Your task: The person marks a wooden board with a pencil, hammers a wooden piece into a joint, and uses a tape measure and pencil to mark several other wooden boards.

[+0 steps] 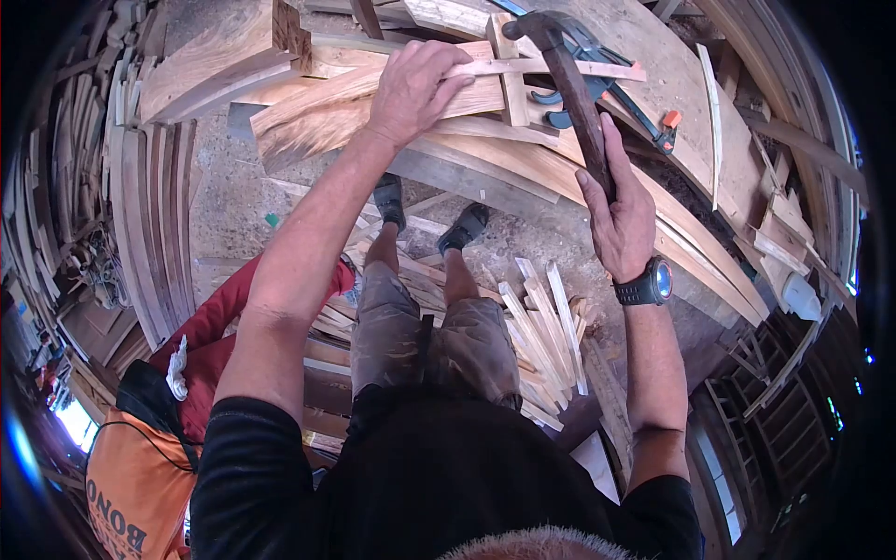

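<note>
My right hand [623,210] is wrapped around the dark handle of a claw hammer [581,103], its metal head raised over the workpiece. Between the thumb and fingers of my left hand [417,89] is one end of a thin wooden strip [560,67]. The strip runs rightward across a short upright wooden block [511,84] and passes behind the hammer. Under my left hand lies a wide board [322,117] with dark grain at its end. Just right of the block, partly covered by the hammer, is a blue-and-black clamp [635,117] with an orange tip.
Long curved timbers [691,238] stretch along the bench to the right. A thick curved beam [219,61] lies at upper left. Cut sticks [546,327] litter the floor near my legs. Stacked boards [154,224] stand left. Another person in an orange vest [140,476] is close at lower left.
</note>
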A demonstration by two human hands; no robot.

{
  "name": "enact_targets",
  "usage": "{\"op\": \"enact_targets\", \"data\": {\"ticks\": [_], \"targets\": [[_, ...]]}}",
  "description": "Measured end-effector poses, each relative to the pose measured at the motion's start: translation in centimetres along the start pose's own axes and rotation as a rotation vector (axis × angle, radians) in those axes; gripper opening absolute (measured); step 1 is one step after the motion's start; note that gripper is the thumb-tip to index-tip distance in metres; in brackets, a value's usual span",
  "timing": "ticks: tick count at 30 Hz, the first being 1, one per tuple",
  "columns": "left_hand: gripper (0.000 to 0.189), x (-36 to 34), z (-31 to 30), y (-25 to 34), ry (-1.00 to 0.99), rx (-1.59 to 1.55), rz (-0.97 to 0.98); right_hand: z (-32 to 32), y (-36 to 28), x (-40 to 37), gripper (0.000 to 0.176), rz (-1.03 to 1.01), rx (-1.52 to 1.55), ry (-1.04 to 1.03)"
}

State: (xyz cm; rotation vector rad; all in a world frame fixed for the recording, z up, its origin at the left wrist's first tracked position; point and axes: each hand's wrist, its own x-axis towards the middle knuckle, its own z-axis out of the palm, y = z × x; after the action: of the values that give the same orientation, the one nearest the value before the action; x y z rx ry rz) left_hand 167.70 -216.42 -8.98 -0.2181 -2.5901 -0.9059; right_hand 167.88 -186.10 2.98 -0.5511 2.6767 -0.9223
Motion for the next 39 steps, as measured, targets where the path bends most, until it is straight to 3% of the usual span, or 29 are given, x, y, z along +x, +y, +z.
{"op": "enact_targets", "data": {"ticks": [4, 8, 12, 14, 16, 18, 21, 25, 37, 39], "targets": [[0.024, 0.0, 0.2, 0.0, 0.013, 0.009, 0.005, 0.6, 0.4, -0.4, 0.07, -0.078, -0.068, -0.026], [0.024, 0.0, 0.1, 0.0, 0.0, 0.019, -0.003, -0.5, -0.3, 0.4, 0.07, -0.02, -0.21, -0.152], [0.025, -0.1, 0.1, 0.0, -0.012, 0.016, -0.013, 0.0, -1.1, 0.0, 0.069, -0.208, -0.022, 0.132], [0.025, -0.1, 0.0, 0.0, -0.007, 0.018, -0.009, 0.2, -0.8, -0.1, 0.069, -0.238, -0.014, 0.156], [0.025, -0.2, 0.0, 0.1, 0.003, 0.019, -0.001, -0.2, -0.3, 0.4, 0.068, -0.013, -0.263, -0.182], [0.026, 0.1, -0.1, 0.1, -0.03, 0.014, -0.023, 0.0, 0.1, 0.5, 0.069, -0.028, -0.306, -0.147], [0.026, -0.1, 0.0, 0.0, -0.023, 0.004, -0.023, 0.5, -0.3, -0.1, 0.071, -0.145, -0.095, 0.066], [0.026, -0.1, 0.0, 0.1, -0.011, 0.01, -0.008, 0.5, 0.3, 0.1, 0.07, 0.007, -0.205, -0.172], [0.026, 0.0, 0.3, -0.5, 0.005, -0.009, -0.014, -0.1, 1.5, -0.3, 0.07, 0.067, 0.05, 0.01], [0.025, 0.0, 0.2, -0.7, 0.0, -0.126, -0.117, 0.0, 2.0, -0.3, 0.069, 0.041, 0.044, 0.038]]}}
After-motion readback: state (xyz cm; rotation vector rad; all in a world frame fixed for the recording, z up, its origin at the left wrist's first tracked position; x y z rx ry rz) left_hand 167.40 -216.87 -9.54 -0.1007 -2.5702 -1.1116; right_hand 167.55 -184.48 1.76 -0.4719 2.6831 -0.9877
